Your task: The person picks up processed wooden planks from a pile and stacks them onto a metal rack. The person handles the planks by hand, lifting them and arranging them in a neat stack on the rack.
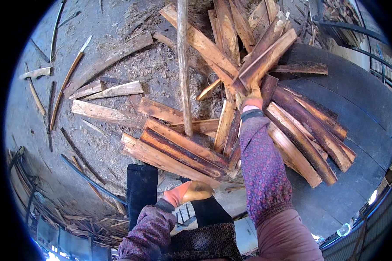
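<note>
We have our right hand [254,95], in an orange-cuffed glove, closed around the lower end of a split firewood billet [272,56] — it slants up and rightward over the heap, though we cannot tell whether it touches the pieces beneath. Our left hand [190,192] is curled near the stacked split planks [170,161] — we cannot tell whether it grips anything. More split logs [307,130] lie on the dark grey sheet [361,104] at right.
</note>
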`<act>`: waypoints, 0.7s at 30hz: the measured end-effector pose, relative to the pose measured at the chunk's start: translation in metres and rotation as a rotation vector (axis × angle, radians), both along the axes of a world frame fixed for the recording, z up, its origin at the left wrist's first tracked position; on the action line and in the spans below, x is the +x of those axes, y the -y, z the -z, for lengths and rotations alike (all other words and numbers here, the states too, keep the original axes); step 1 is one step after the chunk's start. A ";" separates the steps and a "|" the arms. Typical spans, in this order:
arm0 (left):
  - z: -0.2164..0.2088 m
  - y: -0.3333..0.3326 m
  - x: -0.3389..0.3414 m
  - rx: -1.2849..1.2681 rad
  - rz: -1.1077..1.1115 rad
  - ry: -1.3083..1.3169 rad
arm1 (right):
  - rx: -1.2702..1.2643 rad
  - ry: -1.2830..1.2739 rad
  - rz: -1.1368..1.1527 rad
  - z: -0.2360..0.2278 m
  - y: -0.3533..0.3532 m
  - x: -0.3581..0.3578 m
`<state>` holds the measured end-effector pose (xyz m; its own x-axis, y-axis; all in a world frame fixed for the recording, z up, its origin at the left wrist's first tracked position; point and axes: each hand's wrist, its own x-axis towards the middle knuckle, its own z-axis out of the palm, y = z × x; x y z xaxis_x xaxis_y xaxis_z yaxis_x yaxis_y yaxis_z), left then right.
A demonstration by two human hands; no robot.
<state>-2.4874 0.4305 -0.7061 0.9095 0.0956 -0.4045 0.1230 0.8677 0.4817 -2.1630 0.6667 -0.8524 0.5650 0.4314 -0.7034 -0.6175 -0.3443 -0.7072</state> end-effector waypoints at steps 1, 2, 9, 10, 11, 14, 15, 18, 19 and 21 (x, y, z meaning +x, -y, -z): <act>-0.002 0.001 -0.003 -0.027 -0.004 -0.019 | 0.003 -0.023 -0.052 0.007 -0.010 -0.008; -0.002 -0.004 -0.003 -0.033 -0.008 -0.013 | 0.027 0.001 -0.143 0.012 -0.023 -0.002; -0.012 -0.011 -0.028 -0.051 -0.082 -0.063 | -0.320 0.324 -0.835 0.041 -0.116 -0.055; -0.014 -0.013 -0.032 -0.043 -0.088 -0.066 | -0.529 0.632 -1.254 0.043 -0.121 -0.055; -0.019 -0.019 -0.035 -0.044 -0.089 -0.094 | -0.665 0.897 -1.566 0.049 -0.125 -0.056; -0.013 -0.017 -0.018 -0.023 -0.082 -0.009 | -0.727 0.390 -1.150 0.072 -0.118 -0.006; -0.014 -0.012 -0.025 0.000 -0.098 -0.038 | -0.574 0.178 -0.854 0.076 -0.101 -0.045; -0.017 -0.014 -0.039 0.046 -0.151 -0.081 | -0.317 -0.178 -0.360 0.078 -0.078 -0.105; -0.016 -0.017 -0.036 0.058 -0.148 -0.062 | -0.260 -0.213 -0.262 0.073 -0.080 -0.095; -0.011 -0.024 -0.032 0.076 -0.122 -0.038 | -0.158 -0.275 -0.116 0.063 -0.080 -0.076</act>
<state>-2.5191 0.4548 -0.6947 0.8735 0.2364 -0.4255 0.0379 0.8384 0.5437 -2.2393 0.7469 -0.9153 0.2983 0.3558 -0.8857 -0.7278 -0.5155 -0.4522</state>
